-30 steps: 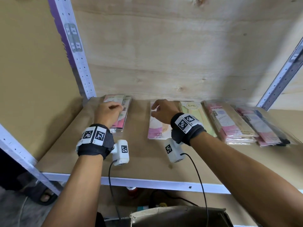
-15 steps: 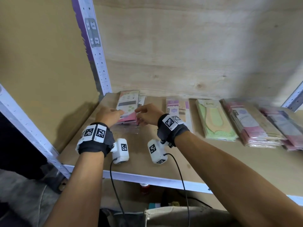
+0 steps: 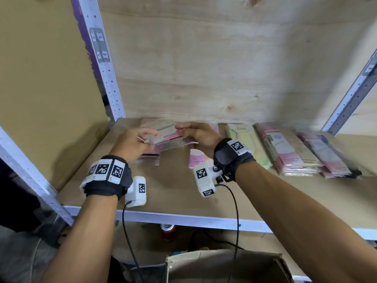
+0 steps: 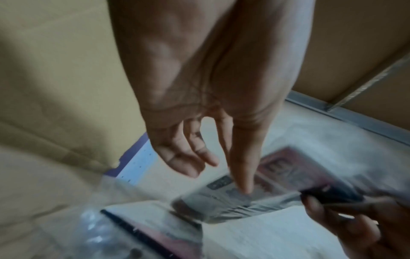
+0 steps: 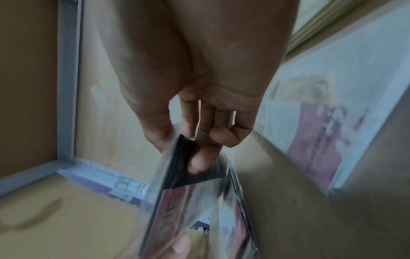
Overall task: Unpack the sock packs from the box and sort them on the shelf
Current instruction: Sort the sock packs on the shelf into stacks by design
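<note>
My right hand point(image 3: 183, 130) pinches one end of a clear-wrapped pink sock pack point(image 3: 169, 135) and holds it tilted just above the leftmost pile point(image 3: 150, 154) on the shelf point(image 3: 204, 193). In the right wrist view, the right hand point(image 5: 184, 149) has its thumb and fingers on either side of the pack point(image 5: 193, 201). My left hand point(image 3: 146, 135) reaches the pack's other end. The left wrist view shows the left hand point(image 4: 221, 175) with fingers relaxed and one fingertip resting on the blurred pack point(image 4: 233, 203). The open cardboard box point(image 3: 224, 266) sits below the shelf edge.
Along the shelf lie a pink-and-white pack point(image 3: 199, 158), a green pack point(image 3: 244, 139), a thick pink stack point(image 3: 289, 154) and a darker stack point(image 3: 334, 160). A perforated metal upright point(image 3: 100, 64) stands at the left. A plywood wall closes the back. A red can point(image 3: 167, 231) stands under the shelf.
The right hand crossed from the second pile to the leftmost one and lifted a pack off it. The left hand stayed at that pile and now touches the raised pack.
</note>
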The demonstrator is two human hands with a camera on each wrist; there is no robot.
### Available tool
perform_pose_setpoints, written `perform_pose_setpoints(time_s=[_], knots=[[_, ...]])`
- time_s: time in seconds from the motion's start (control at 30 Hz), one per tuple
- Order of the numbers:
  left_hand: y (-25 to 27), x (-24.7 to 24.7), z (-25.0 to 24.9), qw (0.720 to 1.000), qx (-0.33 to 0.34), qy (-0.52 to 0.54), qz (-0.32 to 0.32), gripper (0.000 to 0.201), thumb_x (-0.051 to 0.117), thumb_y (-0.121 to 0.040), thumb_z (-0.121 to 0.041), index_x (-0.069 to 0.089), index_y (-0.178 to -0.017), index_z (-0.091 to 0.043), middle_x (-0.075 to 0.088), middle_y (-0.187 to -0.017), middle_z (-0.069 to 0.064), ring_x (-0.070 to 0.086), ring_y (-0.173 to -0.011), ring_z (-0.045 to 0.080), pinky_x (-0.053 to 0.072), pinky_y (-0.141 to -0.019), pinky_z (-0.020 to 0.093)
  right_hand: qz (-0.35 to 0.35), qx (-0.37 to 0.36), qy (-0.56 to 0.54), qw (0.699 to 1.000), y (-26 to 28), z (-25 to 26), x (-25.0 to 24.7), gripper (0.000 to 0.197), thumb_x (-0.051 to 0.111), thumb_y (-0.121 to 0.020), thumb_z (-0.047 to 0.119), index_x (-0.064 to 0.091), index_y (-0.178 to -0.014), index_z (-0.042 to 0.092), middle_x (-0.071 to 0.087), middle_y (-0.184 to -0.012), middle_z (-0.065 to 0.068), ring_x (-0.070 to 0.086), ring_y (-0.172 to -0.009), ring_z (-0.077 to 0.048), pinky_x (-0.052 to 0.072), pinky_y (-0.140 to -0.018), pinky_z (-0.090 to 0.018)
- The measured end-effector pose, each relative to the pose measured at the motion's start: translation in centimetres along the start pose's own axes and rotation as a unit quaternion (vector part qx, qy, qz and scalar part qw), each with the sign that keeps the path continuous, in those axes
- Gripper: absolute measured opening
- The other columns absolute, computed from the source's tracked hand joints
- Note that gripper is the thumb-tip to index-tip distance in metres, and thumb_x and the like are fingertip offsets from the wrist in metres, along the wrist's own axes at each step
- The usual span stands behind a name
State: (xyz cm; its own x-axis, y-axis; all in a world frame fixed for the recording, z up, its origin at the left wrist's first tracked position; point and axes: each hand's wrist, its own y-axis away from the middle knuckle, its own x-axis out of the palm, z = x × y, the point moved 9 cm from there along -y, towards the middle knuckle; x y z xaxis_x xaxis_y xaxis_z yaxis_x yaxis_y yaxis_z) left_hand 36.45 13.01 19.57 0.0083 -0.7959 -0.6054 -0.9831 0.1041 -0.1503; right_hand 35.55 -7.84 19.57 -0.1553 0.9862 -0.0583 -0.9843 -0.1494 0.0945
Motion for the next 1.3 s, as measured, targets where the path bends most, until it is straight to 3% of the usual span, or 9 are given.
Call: perform_pose_setpoints(time_s=[0.1,0.3,0.4,0.53,0.6,0.73,0.9,1.17,1.3], knots=[[1.2,-1.0,-4.0,0.994,0.094,-0.002,-0.06,0.024,0.083,-0.08,-0.027,0.076,-0.103,-0.033,0.059,-0.097,-0.007,0.059,-0.09,0.014,0.045,-0.081,0.022,0.003,-0.008,-0.054,0.999,1.9,1.6,-1.6,0.034,0.066,-0.092,0.023,0.069,-0.12,0.005,0.071,-0.098,-0.007,0.061,-0.069,-0.015,0.041,-0.06,-0.024],[3.8,-2.1,-10.8,0.96,0.22,0.084,-0.152,0.01,0.077,-0.087,-0.027,0.07,-0.082,-0.022,0.062,-0.082,0.004,0.062,-0.072,0.02,0.049,-0.071,0.029,0.05,-0.04,-0.138,0.988,4.9,4.2,-3.6,0.053,0.044,-0.095,0.063,0.066,-0.109,0.016,0.072,-0.099,-0.009,0.061,-0.077,-0.018,0.042,-0.062,-0.027],[4.5,-1.0,-12.3,0.954,0.242,0.111,-0.138,0.017,0.073,-0.089,-0.032,0.075,-0.089,-0.015,0.069,-0.084,0.005,0.063,-0.068,0.013,0.05,-0.064,0.023,0.011,-0.062,-0.122,0.991,6.6,4.1,-5.2,0.043,0.057,-0.089,0.061,0.072,-0.096,0.021,0.066,-0.079,-0.003,0.056,-0.066,-0.015,0.04,-0.059,-0.026],[4.1,2.5,-10.7,0.959,0.165,0.205,-0.106,0.014,0.072,-0.091,-0.029,0.073,-0.094,-0.016,0.069,-0.071,-0.006,0.057,-0.055,0.006,0.047,-0.055,0.018,-0.05,-0.085,0.195,0.976,8.6,2.0,-6.5,0.013,0.069,-0.091,0.034,0.071,-0.086,0.022,0.064,-0.069,0.011,0.055,-0.054,0.003,0.039,-0.054,-0.014],[3.8,4.9,-9.5,0.963,0.121,0.232,-0.07,0.006,0.071,-0.092,-0.019,0.07,-0.098,-0.02,0.072,-0.076,-0.007,0.057,-0.053,0.006,0.048,-0.054,0.022,-0.038,-0.043,0.214,0.975,9.5,0.1,-6.9,0.014,0.065,-0.095,0.028,0.068,-0.097,0.015,0.069,-0.083,0.005,0.065,-0.072,-0.002,0.046,-0.061,-0.011],[3.4,7.8,-7.6,0.971,0.061,0.23,-0.015,0.013,0.074,-0.089,-0.024,0.07,-0.095,-0.035,0.077,-0.089,-0.007,0.064,-0.06,0.002,0.047,-0.05,0.016,-0.041,0.029,0.117,0.992,11.1,-2.5,-8.2,0.026,0.055,-0.1,0.015,0.064,-0.122,0.006,0.071,-0.117,-0.014,0.068,-0.108,-0.03,0.052,-0.097,-0.039],[3.4,6.9,-6.5,0.973,0.025,0.217,-0.08,0.024,0.07,-0.089,-0.048,0.068,-0.087,-0.025,0.074,-0.079,-0.004,0.067,-0.068,0.006,0.047,-0.059,0.018,-0.062,0.055,0.26,0.962,11.6,-2.8,-9.3,0.024,0.05,-0.094,0.023,0.068,-0.106,0.013,0.072,-0.098,-0.012,0.064,-0.083,-0.025,0.051,-0.081,-0.038],[2.9,8.3,-5.7,0.993,-0.034,0.106,-0.03,0.033,0.057,-0.092,-0.04,0.066,-0.075,-0.013,0.073,-0.062,-0.004,0.069,-0.053,0.006,0.047,-0.056,0.023,-0.033,0.01,0.375,0.926,11.7,-2.3,-9.3,0.015,0.05,-0.092,0.032,0.063,-0.092,0.024,0.069,-0.089,-0.002,0.063,-0.079,-0.018,0.047,-0.067,-0.03],[2.9,7.8,-5.8,0.984,-0.049,0.162,-0.047,0.043,0.058,-0.094,-0.051,0.06,-0.067,-0.018,0.072,-0.06,0.0,0.07,-0.053,0.009,0.045,-0.059,0.025,-0.031,0.019,0.364,0.931,11.5,-3.0,-10.0,0.018,0.054,-0.092,0.034,0.066,-0.101,0.023,0.072,-0.096,-0.001,0.067,-0.089,-0.02,0.054,-0.08,-0.034]])
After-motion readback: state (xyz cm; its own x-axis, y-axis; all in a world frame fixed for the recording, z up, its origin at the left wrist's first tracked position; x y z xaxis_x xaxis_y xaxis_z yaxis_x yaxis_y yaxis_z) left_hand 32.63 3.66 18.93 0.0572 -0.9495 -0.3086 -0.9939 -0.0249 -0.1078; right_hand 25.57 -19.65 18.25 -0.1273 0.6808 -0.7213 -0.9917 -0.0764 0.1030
